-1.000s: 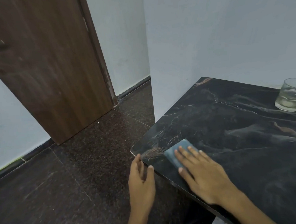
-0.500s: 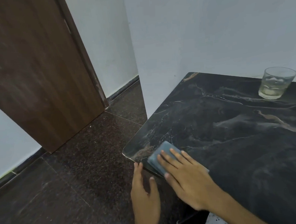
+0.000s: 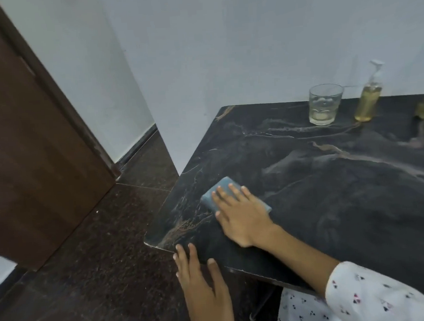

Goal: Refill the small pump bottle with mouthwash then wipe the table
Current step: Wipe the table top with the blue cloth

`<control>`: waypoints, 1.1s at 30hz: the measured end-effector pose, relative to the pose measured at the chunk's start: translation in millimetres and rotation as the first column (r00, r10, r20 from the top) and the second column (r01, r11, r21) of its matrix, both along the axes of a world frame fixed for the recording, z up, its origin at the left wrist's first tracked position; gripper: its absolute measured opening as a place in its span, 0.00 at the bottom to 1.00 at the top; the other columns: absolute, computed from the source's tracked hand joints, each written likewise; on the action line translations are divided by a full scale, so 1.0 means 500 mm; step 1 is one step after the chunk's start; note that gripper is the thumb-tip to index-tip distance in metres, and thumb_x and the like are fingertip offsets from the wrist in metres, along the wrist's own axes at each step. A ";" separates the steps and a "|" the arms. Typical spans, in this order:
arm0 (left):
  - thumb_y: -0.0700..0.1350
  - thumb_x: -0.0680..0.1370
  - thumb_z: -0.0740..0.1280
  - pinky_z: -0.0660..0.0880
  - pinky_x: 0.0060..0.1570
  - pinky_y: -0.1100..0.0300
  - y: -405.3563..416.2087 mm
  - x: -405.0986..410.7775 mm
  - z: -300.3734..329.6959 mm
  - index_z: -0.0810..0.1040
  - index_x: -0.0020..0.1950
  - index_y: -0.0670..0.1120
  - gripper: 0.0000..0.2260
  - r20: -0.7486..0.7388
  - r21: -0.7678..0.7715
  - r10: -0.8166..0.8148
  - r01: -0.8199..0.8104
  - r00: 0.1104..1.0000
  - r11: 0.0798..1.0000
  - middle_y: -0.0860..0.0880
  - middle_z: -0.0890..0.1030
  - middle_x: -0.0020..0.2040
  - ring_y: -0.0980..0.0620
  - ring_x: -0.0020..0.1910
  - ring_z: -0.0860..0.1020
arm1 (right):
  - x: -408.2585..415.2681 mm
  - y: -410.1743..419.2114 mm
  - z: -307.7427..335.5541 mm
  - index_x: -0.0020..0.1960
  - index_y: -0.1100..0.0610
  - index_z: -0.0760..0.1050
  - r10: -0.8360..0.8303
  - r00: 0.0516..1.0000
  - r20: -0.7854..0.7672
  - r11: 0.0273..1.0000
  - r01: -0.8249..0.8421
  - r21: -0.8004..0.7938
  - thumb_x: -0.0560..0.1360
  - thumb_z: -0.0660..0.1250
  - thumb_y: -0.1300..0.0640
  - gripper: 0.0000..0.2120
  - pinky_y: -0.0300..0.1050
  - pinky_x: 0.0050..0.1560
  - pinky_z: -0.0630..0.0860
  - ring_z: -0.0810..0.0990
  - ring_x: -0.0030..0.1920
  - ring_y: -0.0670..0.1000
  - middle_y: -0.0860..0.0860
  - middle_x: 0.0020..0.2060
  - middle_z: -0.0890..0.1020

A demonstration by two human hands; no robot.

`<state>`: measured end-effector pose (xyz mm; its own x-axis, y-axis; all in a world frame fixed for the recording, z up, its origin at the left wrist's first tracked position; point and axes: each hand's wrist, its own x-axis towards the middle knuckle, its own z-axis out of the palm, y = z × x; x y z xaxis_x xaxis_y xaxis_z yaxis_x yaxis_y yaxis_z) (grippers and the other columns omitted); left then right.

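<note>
Your right hand (image 3: 244, 213) presses flat, fingers spread, on the blue cloth (image 3: 224, 193); your left hand (image 3: 201, 282), fingers open, rests on the surface (image 3: 332, 190) edge nearby.

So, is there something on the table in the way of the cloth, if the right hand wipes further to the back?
Nearby, no. The right hand presses the blue cloth flat on bare table. Only at the back edge stand the glass and the pump bottle.
</note>
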<state>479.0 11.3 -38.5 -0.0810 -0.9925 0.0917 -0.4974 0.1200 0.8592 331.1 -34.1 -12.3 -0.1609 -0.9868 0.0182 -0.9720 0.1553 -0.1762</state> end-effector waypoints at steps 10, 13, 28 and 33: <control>0.43 0.79 0.62 0.42 0.72 0.61 0.001 0.003 -0.006 0.57 0.75 0.45 0.26 0.003 0.007 -0.001 0.001 1.000 1.000 0.56 0.51 0.76 0.64 0.71 0.45 | -0.026 0.237 -0.008 0.77 0.43 0.42 0.167 0.984 0.067 0.986 -0.165 -0.037 0.78 0.33 0.42 0.28 0.40 0.70 0.27 0.33 0.73 0.40 0.39 0.75 0.41; 0.43 0.79 0.62 0.42 0.73 0.59 -0.003 -0.002 -0.004 0.58 0.75 0.44 0.26 0.015 0.008 -0.001 0.001 1.000 1.000 0.55 0.52 0.76 0.63 0.71 0.44 | -0.093 0.229 -0.003 0.77 0.44 0.38 0.055 0.998 0.019 0.998 -0.055 -0.006 0.81 0.37 0.42 0.26 0.38 0.70 0.28 0.34 0.74 0.42 0.39 0.75 0.40; 0.36 0.80 0.59 0.38 0.62 0.82 0.008 -0.016 -0.004 0.62 0.74 0.44 0.22 0.059 -0.109 -0.230 0.235 0.971 0.966 0.57 0.59 0.71 0.61 0.72 0.51 | -0.009 0.213 -0.009 0.78 0.48 0.44 0.183 0.976 0.117 0.983 -0.178 -0.052 0.83 0.43 0.47 0.25 0.43 0.73 0.32 0.37 0.75 0.45 0.44 0.76 0.45; 0.37 0.80 0.58 0.38 0.61 0.83 0.006 -0.018 -0.007 0.63 0.74 0.45 0.21 0.070 -0.103 -0.243 0.249 0.967 0.963 0.54 0.60 0.74 0.59 0.74 0.51 | -0.091 0.322 0.006 0.75 0.41 0.37 0.137 0.987 0.085 0.989 -0.142 0.052 0.82 0.39 0.43 0.23 0.37 0.71 0.29 0.30 0.72 0.38 0.38 0.74 0.39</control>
